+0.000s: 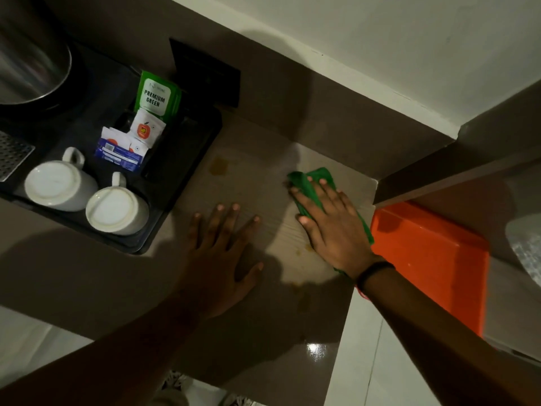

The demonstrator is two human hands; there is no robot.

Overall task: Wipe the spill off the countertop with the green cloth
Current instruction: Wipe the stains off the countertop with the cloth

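My right hand (333,227) lies flat on the green cloth (314,178), pressing it onto the pale countertop (257,183) near its right end. A yellowish spill patch (219,166) shows on the counter to the left of the cloth. Smaller yellowish drops (303,250) sit near my right wrist and toward the front edge. My left hand (225,247) rests palm down on the counter with fingers spread, holding nothing, left of the cloth.
A black tray (175,177) at the left holds two upturned white mugs (87,194), tea sachets (155,96) and a steel kettle (32,63). An orange bin (430,259) stands just right of the counter's end. A wall socket plate (205,71) sits on the back wall.
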